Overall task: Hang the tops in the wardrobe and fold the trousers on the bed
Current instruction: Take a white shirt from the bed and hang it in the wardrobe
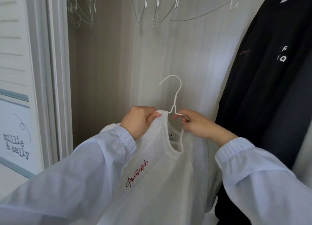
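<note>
A single head-worn view was given, taken from the person's own eye level and aimed forward and slightly down into the open wardrobe (104,59). The scene was seen at arm's length, with wide-angle bending at the edges. No second view was supplied.

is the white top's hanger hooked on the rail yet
No, the white hanger sits free below the rail, held with the white top.

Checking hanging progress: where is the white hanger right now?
Centre of the head view, the white hanger is held between both hands, part-threaded into the white top's neck, below the rail.
</note>
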`<state>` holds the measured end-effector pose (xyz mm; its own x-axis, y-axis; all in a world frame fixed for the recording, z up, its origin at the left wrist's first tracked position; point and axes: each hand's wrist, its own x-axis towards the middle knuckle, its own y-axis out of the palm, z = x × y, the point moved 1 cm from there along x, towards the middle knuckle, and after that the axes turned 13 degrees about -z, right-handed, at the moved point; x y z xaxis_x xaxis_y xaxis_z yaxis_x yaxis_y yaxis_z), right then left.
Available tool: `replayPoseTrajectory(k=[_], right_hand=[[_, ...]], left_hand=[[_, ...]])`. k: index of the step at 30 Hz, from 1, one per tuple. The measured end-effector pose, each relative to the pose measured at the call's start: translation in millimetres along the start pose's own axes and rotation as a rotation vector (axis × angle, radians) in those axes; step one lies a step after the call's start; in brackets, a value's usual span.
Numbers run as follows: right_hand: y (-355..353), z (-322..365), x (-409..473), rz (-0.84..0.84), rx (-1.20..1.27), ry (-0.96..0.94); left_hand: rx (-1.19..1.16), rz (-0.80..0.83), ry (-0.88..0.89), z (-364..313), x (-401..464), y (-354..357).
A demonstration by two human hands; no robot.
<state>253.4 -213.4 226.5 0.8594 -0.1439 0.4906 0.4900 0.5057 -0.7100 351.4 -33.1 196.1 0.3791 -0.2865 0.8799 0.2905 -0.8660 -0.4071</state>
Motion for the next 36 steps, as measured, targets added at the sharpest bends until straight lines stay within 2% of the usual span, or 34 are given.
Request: replayPoseTrajectory(k=[3, 6, 10, 17, 21, 23, 26, 28, 30, 34, 36], right_hand=[[0, 7, -1, -0.101, 0.293, 0.095], [-3, 5, 5, -0.142, 0.180, 0.007], [-10, -15, 1, -0.128, 0.106, 0.062], [-26, -12, 4, -0.218, 0.102, 0.044], [-8, 17, 17, -0.078, -0.122, -0.051], [-6, 23, 22, -0.134, -0.110, -0.045], [-10, 22, 25, -0.229, -0.024, 0.001], [-12, 24, 24, -0.203, 0.018, -0.004], [-19, 24, 19, -0.137, 0.074, -0.004], [-53, -7, 1, 0.044, 0.033, 0.144], [-60, -25, -8, 0.073, -0.015, 0.226]], left_hand=[[-0.074, -0.013, -0.006, 4, -4, -1], [-0.119, -0.002, -0.090, 10, -7, -4], [-0.098, -0.036, -0.208, 33, -15, -20], [-0.119, 0.085, -0.424, 75, -18, -53], [-0.094, 0.263, -0.415, 57, -11, -42], [-0.020, 0.287, -0.382, 53, -9, -38], [0.073, 0.216, -0.273, 46, -8, -34], [0.112, 0.150, -0.138, 36, -6, -27], [0.040, 0.051, -0.089, 31, -3, -21], [-0.040, -0.191, -0.152, 54, 2, -22], [-0.042, -0.256, -0.210, 65, 7, -24]])
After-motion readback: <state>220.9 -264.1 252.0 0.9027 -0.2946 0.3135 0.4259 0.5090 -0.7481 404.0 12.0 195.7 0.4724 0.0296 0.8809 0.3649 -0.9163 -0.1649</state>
